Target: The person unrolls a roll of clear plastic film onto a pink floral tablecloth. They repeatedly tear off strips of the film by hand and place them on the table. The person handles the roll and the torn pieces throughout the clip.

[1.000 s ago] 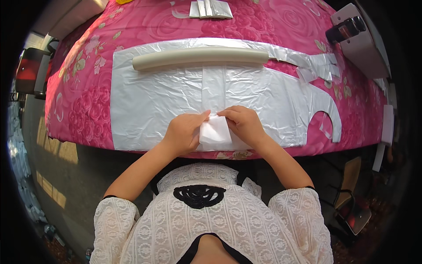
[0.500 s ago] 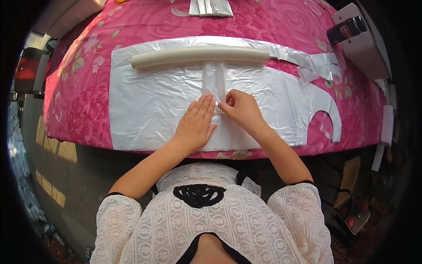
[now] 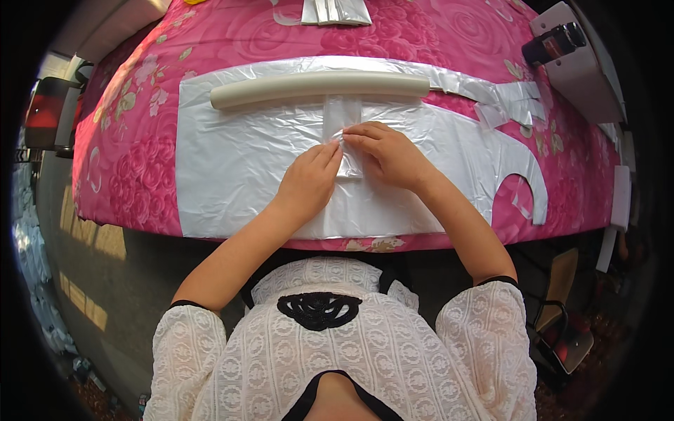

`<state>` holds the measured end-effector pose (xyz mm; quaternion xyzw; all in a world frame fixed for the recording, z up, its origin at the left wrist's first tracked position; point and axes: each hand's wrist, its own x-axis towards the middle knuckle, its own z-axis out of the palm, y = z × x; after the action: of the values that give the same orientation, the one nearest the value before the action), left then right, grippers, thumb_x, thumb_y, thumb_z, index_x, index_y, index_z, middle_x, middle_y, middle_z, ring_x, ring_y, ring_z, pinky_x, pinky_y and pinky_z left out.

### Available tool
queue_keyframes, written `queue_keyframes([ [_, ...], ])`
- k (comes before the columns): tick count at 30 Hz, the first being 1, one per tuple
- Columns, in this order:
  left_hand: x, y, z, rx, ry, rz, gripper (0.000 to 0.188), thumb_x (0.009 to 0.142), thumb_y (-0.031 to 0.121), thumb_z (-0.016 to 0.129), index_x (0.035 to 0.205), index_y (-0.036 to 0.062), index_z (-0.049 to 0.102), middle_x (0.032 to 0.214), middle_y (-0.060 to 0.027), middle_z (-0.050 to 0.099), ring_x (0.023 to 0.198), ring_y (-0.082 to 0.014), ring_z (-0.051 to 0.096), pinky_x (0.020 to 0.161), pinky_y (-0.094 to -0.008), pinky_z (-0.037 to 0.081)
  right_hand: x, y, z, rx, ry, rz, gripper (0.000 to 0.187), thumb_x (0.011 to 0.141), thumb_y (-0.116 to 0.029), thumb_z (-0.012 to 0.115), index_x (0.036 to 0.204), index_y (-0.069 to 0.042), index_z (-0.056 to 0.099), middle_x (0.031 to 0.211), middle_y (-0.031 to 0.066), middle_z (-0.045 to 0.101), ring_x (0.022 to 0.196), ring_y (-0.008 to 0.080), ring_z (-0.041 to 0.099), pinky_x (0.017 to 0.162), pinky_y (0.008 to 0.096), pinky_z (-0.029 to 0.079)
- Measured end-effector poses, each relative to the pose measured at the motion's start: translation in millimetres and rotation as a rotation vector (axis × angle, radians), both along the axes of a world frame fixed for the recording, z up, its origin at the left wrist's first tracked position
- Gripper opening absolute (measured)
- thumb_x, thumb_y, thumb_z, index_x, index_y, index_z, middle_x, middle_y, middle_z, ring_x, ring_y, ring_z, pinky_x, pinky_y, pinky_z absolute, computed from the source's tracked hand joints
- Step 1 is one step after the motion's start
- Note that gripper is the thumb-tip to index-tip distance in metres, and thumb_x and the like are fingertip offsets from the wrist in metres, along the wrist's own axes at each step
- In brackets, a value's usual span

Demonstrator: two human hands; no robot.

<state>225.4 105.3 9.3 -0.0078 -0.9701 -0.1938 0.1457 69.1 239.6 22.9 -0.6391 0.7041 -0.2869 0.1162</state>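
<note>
A stack of shiny white plastic sheets, shaped like disposable aprons [image 3: 246,161], lies flat before me, with a curved cut-out at its right end. A cream-coloured roll or tube [image 3: 302,86] lies across its far part. From under the tube a translucent plastic strip [image 3: 342,111] runs toward me. At the strip my left hand [image 3: 309,179] has its fingertips pinched together on the plastic. My right hand [image 3: 390,154] bends in from the other side, its fingers closed on the same strip, nearly touching the left fingertips. A short, shiny end of the strip shows between the hands.
A pink floral cloth [image 3: 137,175] covers the table. Folded white plastic pieces [image 3: 335,12] lie at the far edge, bundled plastic straps [image 3: 516,102] at the right. A dark bottle [image 3: 553,45] rests on a white box [image 3: 586,81]. A chair [image 3: 562,316] stands lower right.
Both hands have shifted farther along the strip toward the tube. My left hand, flat before, now pinches the plastic. The strip's near end now shows between the hands.
</note>
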Motion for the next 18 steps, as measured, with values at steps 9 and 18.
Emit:
queue_keyframes([
  [9, 38, -7, 13, 0.084, 0.069, -0.284, 0.046, 0.064, 0.011, 0.068, 0.107, 0.0002, 0.058, 0.109, -0.0133, 0.06, 0.099, -0.0263, 0.059, 0.088, -0.0383, 0.047, 37, 22, -12, -0.173, -0.028, 0.067, 0.029, 0.063, 0.002, 0.064, 0.09, -0.009, 0.065, 0.093, 0.003, 0.063, 0.087, 0.021, 0.058, 0.077, 0.0317, 0.049],
  [18, 40, -5, 8, 0.388, -0.099, -0.054, 0.052, 0.07, 0.007, 0.064, 0.119, -0.0019, 0.051, 0.096, -0.0127, 0.065, 0.089, -0.0239, 0.062, 0.078, -0.0316, 0.048, 43, 21, 2, -0.003, -0.298, -0.276, 0.013, 0.074, -0.007, 0.064, 0.087, -0.006, 0.067, 0.079, 0.0062, 0.064, 0.076, 0.0222, 0.06, 0.068, 0.0311, 0.048],
])
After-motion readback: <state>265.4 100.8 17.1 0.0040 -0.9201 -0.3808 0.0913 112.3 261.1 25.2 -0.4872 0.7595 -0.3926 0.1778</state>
